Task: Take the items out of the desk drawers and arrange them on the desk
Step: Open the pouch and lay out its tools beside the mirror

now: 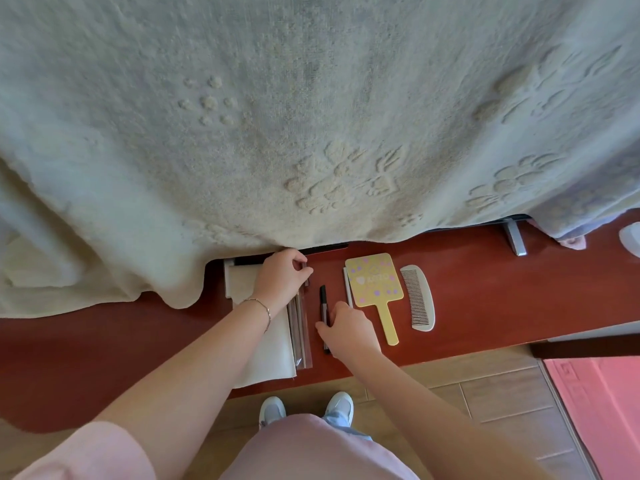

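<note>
On the red-brown desk (485,299) lie several items in a row. My left hand (282,275) pinches the far end of a clear plastic sleeve of sticks (300,327), which lies beside a white folded cloth (266,351). My right hand (346,327) rests on a black and grey marker pen (323,299), fingers curled over its near half. To the right lie a thin white stick (347,289), a yellow hand mirror with dots (375,282) and a white comb (418,297).
A large cream embossed blanket (311,116) hangs over something at the back of the desk and covers its left part. A grey stand foot (514,239) shows under it. Below are tiled floor (502,393), my white shoes and a pink mat (602,407).
</note>
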